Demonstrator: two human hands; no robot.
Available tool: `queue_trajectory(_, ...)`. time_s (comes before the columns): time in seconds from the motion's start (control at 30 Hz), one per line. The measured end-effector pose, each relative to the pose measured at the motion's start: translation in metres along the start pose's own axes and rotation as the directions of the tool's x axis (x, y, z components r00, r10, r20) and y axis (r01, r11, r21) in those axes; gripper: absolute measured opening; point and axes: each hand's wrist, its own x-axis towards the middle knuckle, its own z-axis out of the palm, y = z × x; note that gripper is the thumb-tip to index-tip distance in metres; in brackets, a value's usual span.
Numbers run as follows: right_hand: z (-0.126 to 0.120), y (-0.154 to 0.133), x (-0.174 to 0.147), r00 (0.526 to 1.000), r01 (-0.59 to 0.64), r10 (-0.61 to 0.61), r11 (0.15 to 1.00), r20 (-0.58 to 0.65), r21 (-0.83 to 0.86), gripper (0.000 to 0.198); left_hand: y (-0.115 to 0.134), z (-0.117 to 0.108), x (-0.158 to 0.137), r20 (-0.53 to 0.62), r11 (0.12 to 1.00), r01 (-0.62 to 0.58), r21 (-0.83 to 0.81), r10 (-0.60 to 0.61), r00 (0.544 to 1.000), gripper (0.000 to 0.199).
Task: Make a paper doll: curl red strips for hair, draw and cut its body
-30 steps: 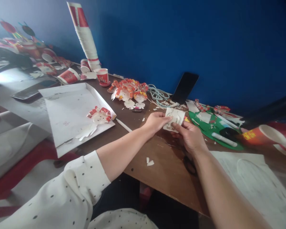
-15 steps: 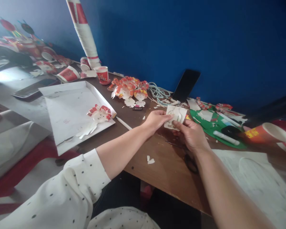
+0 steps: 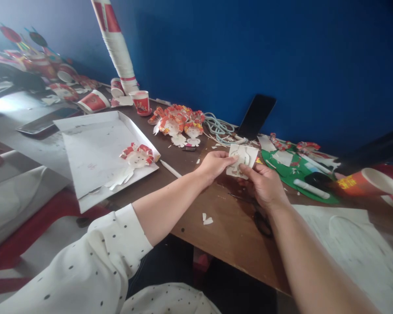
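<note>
Between my two hands is a small white piece of paper (image 3: 251, 153) with curved dark lines on it, held up over the brown table. My left hand (image 3: 216, 165) pinches its left edge, thumb on top. From the lower right, my right hand (image 3: 265, 184) grips the same piece, its thumb pressed on the face; the fingers behind are hidden. Under the right hand lie scissors with black handles (image 3: 262, 223), partly covered. White paper scraps (image 3: 207, 219) rest on the table nearer to me.
Left stands a white box lid (image 3: 85, 152) bearing a paper figure (image 3: 138, 158). Orange paper figures (image 3: 177, 120) are piled at the back beside a cable (image 3: 218, 126). A phone (image 3: 257, 115) leans on the wall. Right are a green sheet (image 3: 283, 176) and a cup (image 3: 363, 182).
The paper piece and my right hand have shifted very slightly to the right. Both hands keep the same grip, and the other things stay where they were.
</note>
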Motion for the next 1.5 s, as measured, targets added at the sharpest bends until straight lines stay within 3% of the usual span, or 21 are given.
queue_trajectory(0.5, -0.0010, 0.0003, 0.0008, 0.999, 0.026, -0.025, 0.999, 0.039, -0.020, 0.032, -0.0021, -0.0031, 0.0026, -0.018, 0.994, -0.025, 0.105, 0.027, 0.999, 0.016)
queue_trajectory(1.23, -0.0025, 0.0033, 0.0023, 0.996, 0.073, -0.068, 0.993, 0.050, -0.088, 0.040, -0.0007, -0.0012, -0.0003, 0.030, 0.998, 0.015, 0.060, -0.017, 0.999, 0.021)
queue_trajectory(1.5, 0.0027, -0.0010, -0.0022, 1.000, -0.004, 0.005, 1.000, 0.016, -0.015, 0.039, -0.0020, -0.0026, 0.0045, -0.013, 0.994, 0.007, 0.106, -0.006, 1.000, 0.026)
